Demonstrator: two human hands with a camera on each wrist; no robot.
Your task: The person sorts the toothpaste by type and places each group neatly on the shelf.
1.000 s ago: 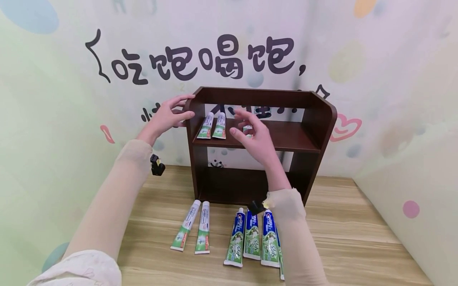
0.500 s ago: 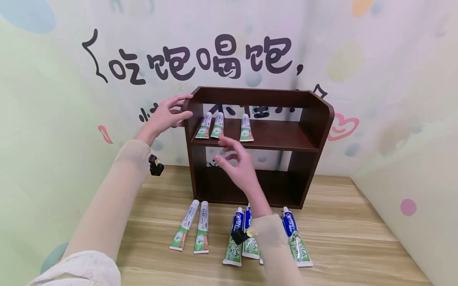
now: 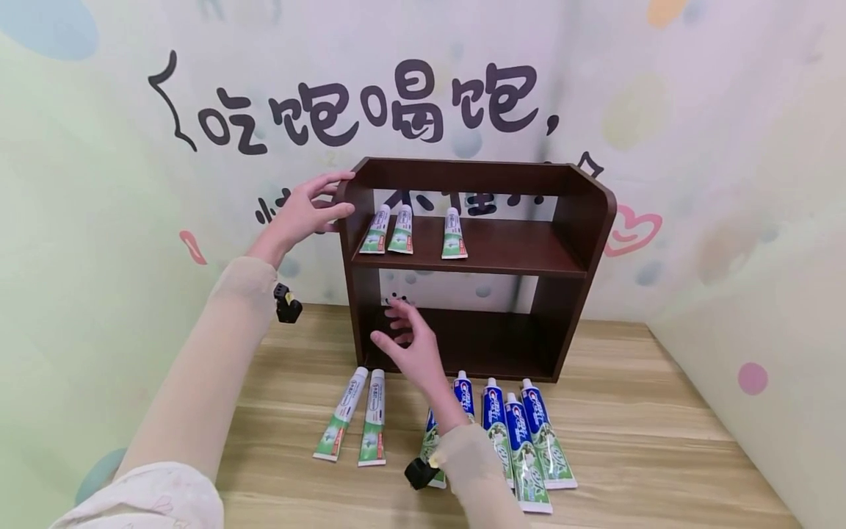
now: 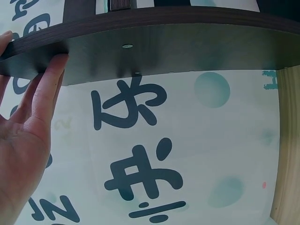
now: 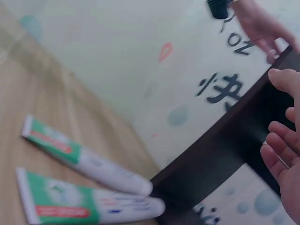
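Observation:
My left hand (image 3: 304,214) rests at the upper left side panel of a dark brown two-tier shelf (image 3: 515,273), fingertips at its edge. In the left wrist view its fingers (image 4: 49,89) lie fairly straight against the panel's outer face. My right hand (image 3: 415,349) is in front of the lower tier, fingers loosely bent and holding nothing. Two white-and-green toothpaste tubes (image 3: 373,419) lie on the table below and left of it, also seen as toothpaste tubes (image 5: 65,199) in the right wrist view. Three matching toothpaste tubes (image 3: 454,239) lie on the upper tier.
Several blue-and-green toothpaste tubes (image 3: 529,455) lie on the wooden table (image 3: 634,433) in front of the shelf, some partly hidden by my right forearm. A wall (image 3: 264,59) with black lettering stands close behind the shelf, and side walls flank the table.
My right hand has come down and left from the upper tier, uncovering the third toothpaste tube there, to the front of the lower tier. My left hand stays at the shelf's side.

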